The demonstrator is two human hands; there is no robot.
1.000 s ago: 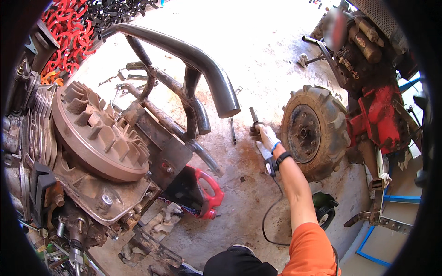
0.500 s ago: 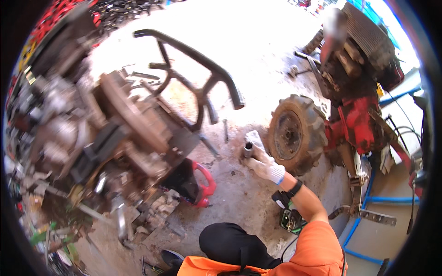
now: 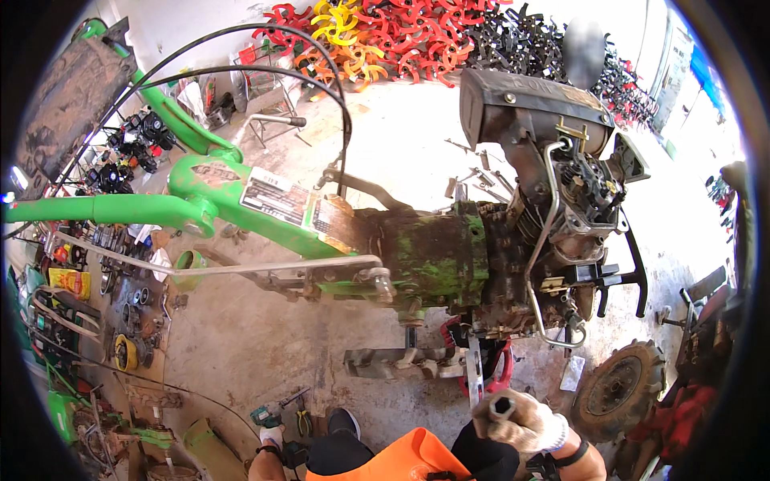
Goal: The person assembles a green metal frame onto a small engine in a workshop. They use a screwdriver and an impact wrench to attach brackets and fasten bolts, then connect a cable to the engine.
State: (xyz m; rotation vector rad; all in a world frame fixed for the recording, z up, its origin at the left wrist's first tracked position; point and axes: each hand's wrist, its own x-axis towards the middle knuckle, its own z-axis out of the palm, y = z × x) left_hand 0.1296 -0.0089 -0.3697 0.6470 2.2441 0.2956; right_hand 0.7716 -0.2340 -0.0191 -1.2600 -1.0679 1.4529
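My right hand (image 3: 525,425), in a pale knit glove, is closed around a metal socket (image 3: 503,407) with its hexagonal opening facing up. It is near my right knee, beside the underside of a green walking tractor (image 3: 433,248) with an exposed, greasy engine (image 3: 581,204). Low on the left, my gloved left hand (image 3: 273,437) is wrapped round the grip of a green cordless power driver (image 3: 266,416). A long shaft points from the driver toward the upper right. Yellow-handled pliers (image 3: 304,422) lie on the floor between the driver and my shoe.
Long green handlebars (image 3: 104,210) and black cables reach across the left. A lugged wheel (image 3: 618,389) stands at right beside a red machine (image 3: 682,417). Tools and parts (image 3: 136,309) line the left floor. Red, yellow and black blades (image 3: 417,40) are piled at the back.
The view has swung left, bringing the green tractor across the middle. My left hand with the power driver has come into view. My right hand, still holding the socket, is closer to my body.
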